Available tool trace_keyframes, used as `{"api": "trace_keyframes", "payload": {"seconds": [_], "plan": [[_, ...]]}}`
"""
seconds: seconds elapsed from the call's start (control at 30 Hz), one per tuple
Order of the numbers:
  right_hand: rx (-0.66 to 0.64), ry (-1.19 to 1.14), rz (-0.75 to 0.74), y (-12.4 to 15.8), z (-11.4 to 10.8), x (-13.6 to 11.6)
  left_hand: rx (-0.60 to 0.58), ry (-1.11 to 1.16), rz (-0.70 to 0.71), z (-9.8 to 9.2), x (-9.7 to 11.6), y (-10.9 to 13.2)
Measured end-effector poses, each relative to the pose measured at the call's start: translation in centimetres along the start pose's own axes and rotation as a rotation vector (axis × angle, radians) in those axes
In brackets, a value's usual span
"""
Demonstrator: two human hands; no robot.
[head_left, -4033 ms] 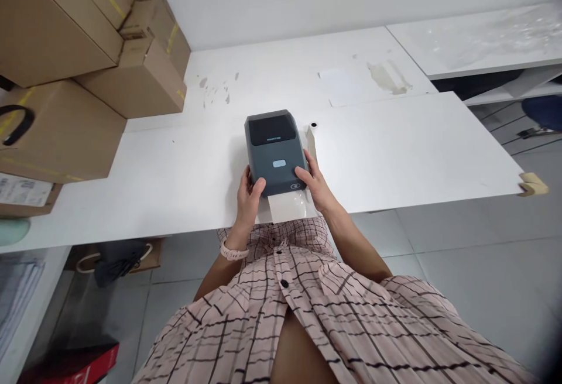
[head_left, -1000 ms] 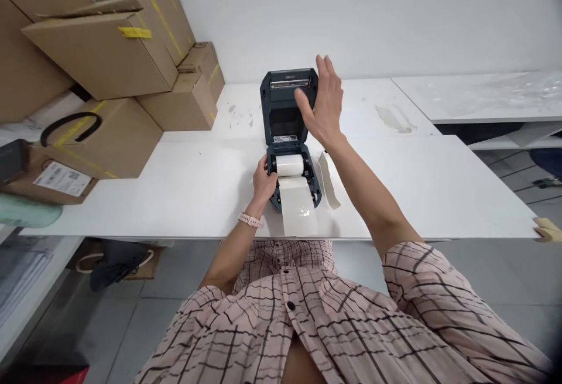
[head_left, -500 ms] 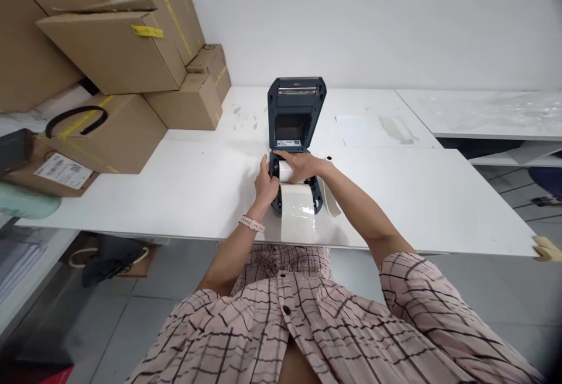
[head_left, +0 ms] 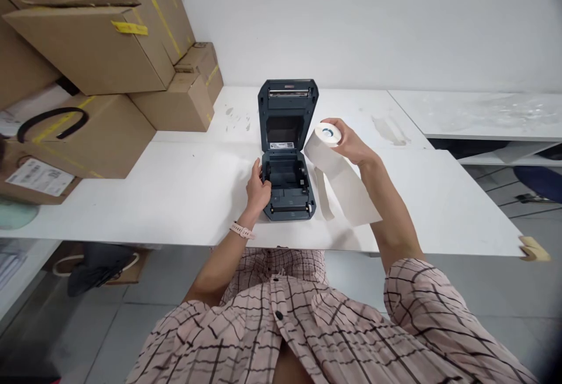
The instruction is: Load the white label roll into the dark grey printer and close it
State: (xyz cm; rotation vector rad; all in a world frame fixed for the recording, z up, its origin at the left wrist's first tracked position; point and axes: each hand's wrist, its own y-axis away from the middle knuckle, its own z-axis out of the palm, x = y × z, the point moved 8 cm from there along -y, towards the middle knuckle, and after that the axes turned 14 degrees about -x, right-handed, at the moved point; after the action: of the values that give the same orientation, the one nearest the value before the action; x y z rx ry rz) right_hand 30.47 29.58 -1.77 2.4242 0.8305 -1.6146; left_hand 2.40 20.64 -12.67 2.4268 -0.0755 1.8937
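Note:
A dark label printer (head_left: 288, 194) stands on the white table with its lid (head_left: 288, 112) raised. The roll bay inside it shows bare. My left hand (head_left: 258, 188) grips the left edge of the printer's base, thumb over the rim. Off to the right of the printer, my right hand (head_left: 349, 141) is closed around a roll of white labels (head_left: 317, 143), lifted with its round end turned up. A loose strip of labels (head_left: 353, 194) hangs from the roll towards the table's front edge. A narrower paper strip (head_left: 324, 196) lies beside the printer, partly hidden behind it.
Cardboard boxes (head_left: 114, 50) with yellow tape are piled at the left of the table (head_left: 188, 196). A wall rises behind. At the right is a shelf unit (head_left: 496, 115) with clear plastic on top. A wooden piece (head_left: 533, 248) juts from the table's right front corner.
My right hand has lifted the label roll out of the printer and carried it to the right, its loose strip trailing. My left hand stays at the printer's left side. The view has shifted slightly.

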Motion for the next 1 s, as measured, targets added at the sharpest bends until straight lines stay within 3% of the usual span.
{"api": "trace_keyframes", "payload": {"seconds": [0.17,0.3,0.43,0.57,0.63,0.73,0.87,1.0], "plan": [[0.119,-0.035,0.104,-2.1,-0.8,4.1,-0.012,-0.004,-0.018,0.0,0.2,0.2],[0.199,-0.069,0.110,-1.5,-3.9,4.8,-0.001,-0.014,-0.016,0.0,0.2,0.1],[0.147,-0.055,0.067,2.9,-8.1,4.9,0.014,0.002,-0.011,-0.1,-0.2,0.0],[0.080,-0.017,0.209,8.2,-10.3,7.9,0.015,-0.018,-0.009,-0.2,-0.1,-0.2],[0.111,-0.007,0.280,9.6,-10.2,9.8,0.017,-0.030,-0.002,-0.2,0.0,-0.2],[0.152,0.012,0.314,8.9,-8.5,12.1,0.020,-0.015,0.014,-0.2,0.0,-0.2],[0.093,0.025,0.298,4.8,-4.8,13.7,0.018,0.009,0.007,-0.3,-0.3,-0.3],[-0.017,0.028,0.259,0.8,-1.8,13.5,0.015,0.022,-0.018,-0.3,-0.1,-0.1]]}}
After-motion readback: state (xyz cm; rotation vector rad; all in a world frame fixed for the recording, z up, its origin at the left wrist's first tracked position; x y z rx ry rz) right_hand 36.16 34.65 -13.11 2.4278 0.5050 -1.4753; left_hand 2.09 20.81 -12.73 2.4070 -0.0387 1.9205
